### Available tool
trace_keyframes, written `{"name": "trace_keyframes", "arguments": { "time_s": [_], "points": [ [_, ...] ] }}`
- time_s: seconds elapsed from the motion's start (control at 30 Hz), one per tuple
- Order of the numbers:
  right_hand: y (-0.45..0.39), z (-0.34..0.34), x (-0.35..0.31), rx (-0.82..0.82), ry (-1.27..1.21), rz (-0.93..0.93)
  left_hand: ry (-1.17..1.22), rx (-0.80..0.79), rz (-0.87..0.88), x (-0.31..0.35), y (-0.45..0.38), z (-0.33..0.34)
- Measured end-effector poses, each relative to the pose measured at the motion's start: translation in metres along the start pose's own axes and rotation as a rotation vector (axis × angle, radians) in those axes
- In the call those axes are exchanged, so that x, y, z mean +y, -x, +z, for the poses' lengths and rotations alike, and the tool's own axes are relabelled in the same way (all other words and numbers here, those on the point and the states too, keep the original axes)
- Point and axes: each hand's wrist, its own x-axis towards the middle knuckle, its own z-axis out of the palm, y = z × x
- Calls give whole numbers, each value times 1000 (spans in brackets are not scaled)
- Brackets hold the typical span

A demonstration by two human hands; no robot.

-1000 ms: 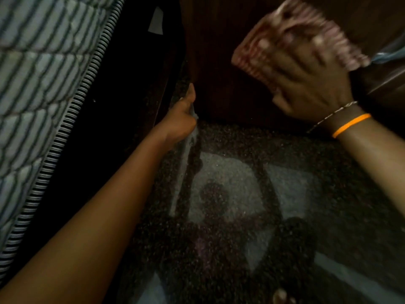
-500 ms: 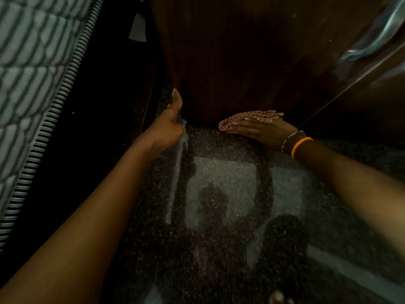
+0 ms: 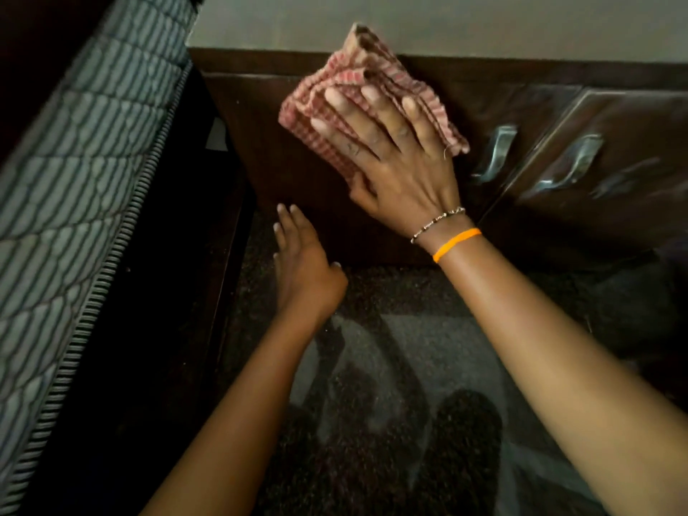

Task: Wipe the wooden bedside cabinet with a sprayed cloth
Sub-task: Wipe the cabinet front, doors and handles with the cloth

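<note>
The dark wooden bedside cabinet [image 3: 283, 180] stands ahead, its side panel facing me. My right hand [image 3: 394, 154] lies flat with spread fingers on a folded red-and-white checked cloth [image 3: 357, 80], pressing it against the upper part of that panel near the top edge. My thumb hooks under the cloth's lower edge. My left hand [image 3: 305, 270] rests low at the foot of the cabinet, fingers loosely extended, holding nothing. An orange band and a thin bracelet circle my right wrist.
A striped mattress [image 3: 85, 188] on a dark bed frame runs along the left, leaving a narrow gap to the cabinet. Drawer fronts with metal handles [image 3: 495, 154] sit to the right. Speckled dark stone floor [image 3: 391, 366] lies below. A pale wall [image 3: 484, 24] rises behind.
My right hand has carried the cloth up from the cabinet's foot to its upper part. The view has tilted up. My left hand has shifted slightly and opened its fingers.
</note>
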Motion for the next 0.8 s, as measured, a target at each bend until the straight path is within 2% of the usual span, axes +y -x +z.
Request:
{"name": "trace_keyframes", "arguments": {
  "time_s": [0.13, 0.23, 0.3, 0.37, 0.43, 0.57, 0.6, 0.67, 0.73, 0.8],
  "points": [
    [32, -2, 22, -43, 79, 150, -162, 105, 163, 14, 19, -3],
    [60, -4, 18, 27, 156, 487, -237, 161, 245, 24, 24, -9],
    [62, -3, 7, 127, 78, 718, -280, 211, 306, 31, 28, -12],
    [51, -3, 4, 221, -8, 835, -348, 283, 391, 38, 28, -15],
    [41, -2, 7, 251, 18, 833, -412, 359, 463, 42, 25, -16],
    [43, -8, 26, 121, 121, 379, -432, 365, 471, 51, 24, -14],
    [45, -12, 34, 107, 125, 348, -442, 355, 465, 52, 25, -12],
    [50, -24, 46, 130, 51, 510, -499, 333, 482, 55, 28, -6],
    [54, -33, 44, 157, -172, 723, -551, 333, 517, 58, 31, -2],
    [61, -38, 32, 144, -353, 831, -582, 332, 546, 62, 32, 1]
  ]
}}
